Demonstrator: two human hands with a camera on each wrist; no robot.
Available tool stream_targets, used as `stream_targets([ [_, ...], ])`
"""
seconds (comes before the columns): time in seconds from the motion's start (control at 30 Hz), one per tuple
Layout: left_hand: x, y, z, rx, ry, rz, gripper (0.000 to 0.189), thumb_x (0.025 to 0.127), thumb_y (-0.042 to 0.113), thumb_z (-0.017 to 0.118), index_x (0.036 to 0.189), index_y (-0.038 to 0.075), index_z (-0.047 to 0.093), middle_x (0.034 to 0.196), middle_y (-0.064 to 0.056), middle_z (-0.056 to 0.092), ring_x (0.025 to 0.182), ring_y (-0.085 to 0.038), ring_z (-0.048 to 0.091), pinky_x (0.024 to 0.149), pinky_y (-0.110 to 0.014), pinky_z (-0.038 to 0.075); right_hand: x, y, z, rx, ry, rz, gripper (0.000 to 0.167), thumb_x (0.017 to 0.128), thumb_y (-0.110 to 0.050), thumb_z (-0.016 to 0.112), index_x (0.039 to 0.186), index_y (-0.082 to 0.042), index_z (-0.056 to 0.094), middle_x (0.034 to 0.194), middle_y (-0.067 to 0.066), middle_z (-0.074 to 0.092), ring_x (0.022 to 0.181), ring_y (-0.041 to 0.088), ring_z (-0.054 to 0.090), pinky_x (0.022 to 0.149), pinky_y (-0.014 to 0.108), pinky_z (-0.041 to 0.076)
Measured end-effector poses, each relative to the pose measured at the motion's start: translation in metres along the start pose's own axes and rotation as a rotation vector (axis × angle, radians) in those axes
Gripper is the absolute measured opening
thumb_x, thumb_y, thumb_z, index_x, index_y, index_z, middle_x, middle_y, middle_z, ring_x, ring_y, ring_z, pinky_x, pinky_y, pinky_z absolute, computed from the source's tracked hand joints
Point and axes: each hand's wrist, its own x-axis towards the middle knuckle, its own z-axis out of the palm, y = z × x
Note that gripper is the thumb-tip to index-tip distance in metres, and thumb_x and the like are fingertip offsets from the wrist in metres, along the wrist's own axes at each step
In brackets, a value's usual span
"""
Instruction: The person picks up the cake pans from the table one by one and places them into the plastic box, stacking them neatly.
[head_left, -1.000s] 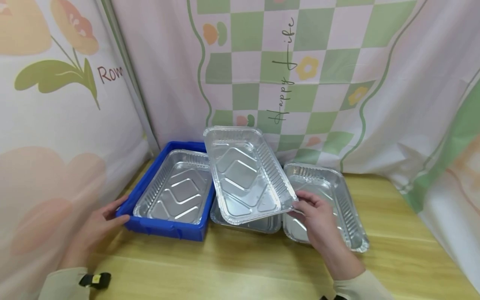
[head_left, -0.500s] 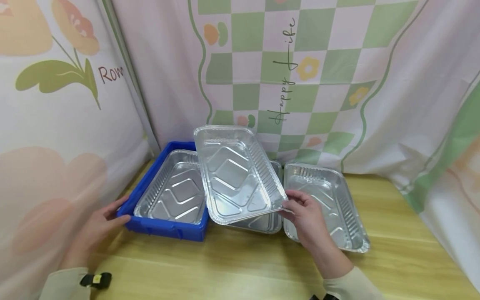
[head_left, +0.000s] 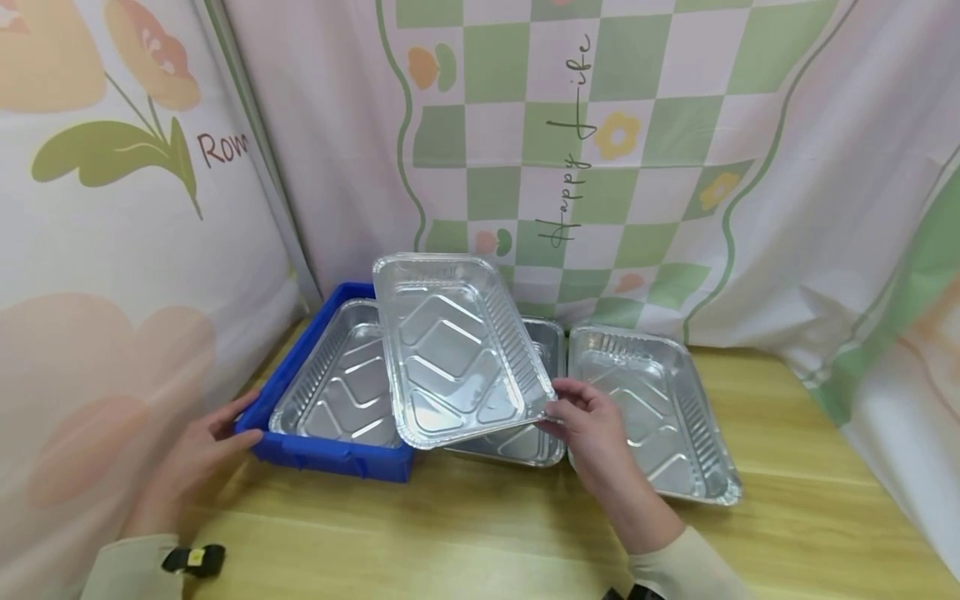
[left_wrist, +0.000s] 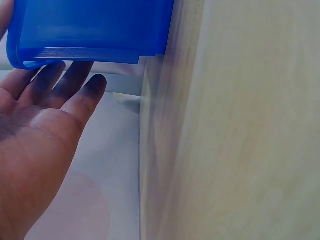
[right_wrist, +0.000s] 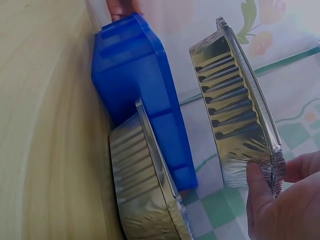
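My right hand (head_left: 588,425) pinches the near right corner of a foil pan (head_left: 453,350), thumb against the pleated side in the right wrist view. This pan hangs tilted, its left part above the blue plastic bin (head_left: 333,457). Inside the bin lies another foil pan (head_left: 337,392), partly hidden by the held one. My left hand (head_left: 198,454) rests at the bin's near left corner, thumb toward the front wall. In the left wrist view the fingers (left_wrist: 75,92) reach fairly straight to the bin's rim (left_wrist: 80,54), some fingertips hidden behind it.
Just right of the bin a foil pan (head_left: 525,446) sits on the wooden table (head_left: 465,533), mostly covered by the held pan. Further right stands one more foil pan (head_left: 652,408). A patterned cloth (head_left: 495,133) hangs behind, and another cloth (head_left: 112,250) borders the left side.
My right hand has carried the held foil pan leftward, further over the blue bin, uncovering more of the middle pan. The left hand and the bin stay in place.
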Motion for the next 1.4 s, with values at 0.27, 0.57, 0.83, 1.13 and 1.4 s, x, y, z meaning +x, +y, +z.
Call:
stream_targets([
  [0.27,0.0,0.002,0.0,-0.008,-0.009,-0.012,0.065,0.095,0.022,0.067,0.15,0.003,0.037,0.14,-0.029,0.046,0.102,0.012,0.049,0.082,-0.01,0.044,0.0,0.006,0.01,0.001,-0.013,0.004,0.038,0.085,0.016,0.054,0.122,0.012,0.048,0.105,0.018,0.056,0.092,0.024,0.06,0.084,0.039,0.056],
  [0.57,0.0,0.001,-0.001,-0.017,-0.003,0.011,0.064,0.095,0.016,0.067,0.15,0.001,0.036,0.14,-0.029,0.046,0.103,0.013,0.048,0.082,-0.009,0.043,0.001,0.012,0.024,0.029,-0.032,-0.011,0.042,0.083,0.016,0.055,0.124,0.013,0.048,0.106,0.02,0.056,0.095,0.027,0.06,0.084,0.042,0.056],
  [0.83,0.0,0.005,0.001,-0.027,0.006,0.023,0.063,0.094,0.014,0.067,0.147,-0.003,0.037,0.139,-0.031,0.046,0.102,0.012,0.05,0.082,-0.01,0.044,0.0,0.015,0.035,0.058,-0.041,-0.005,0.044,0.083,0.017,0.054,0.125,0.013,0.046,0.11,0.022,0.055,0.096,0.027,0.059,0.085,0.042,0.055],
  [1.13,0.0,0.003,0.0,-0.025,0.012,0.009,0.064,0.094,0.015,0.068,0.148,-0.002,0.037,0.138,-0.03,0.047,0.101,0.012,0.05,0.081,-0.01,0.044,0.002,0.021,0.051,0.077,-0.058,-0.015,0.042,0.082,0.016,0.056,0.123,0.013,0.047,0.107,0.019,0.055,0.094,0.024,0.058,0.082,0.04,0.057],
  [1.4,0.0,0.003,-0.002,-0.016,-0.006,-0.004,0.065,0.095,0.018,0.067,0.15,0.001,0.036,0.139,-0.029,0.047,0.102,0.012,0.049,0.082,-0.012,0.045,0.0,0.027,0.064,0.088,-0.052,-0.013,0.041,0.08,0.015,0.056,0.12,0.012,0.049,0.105,0.018,0.054,0.094,0.025,0.057,0.08,0.04,0.057],
])
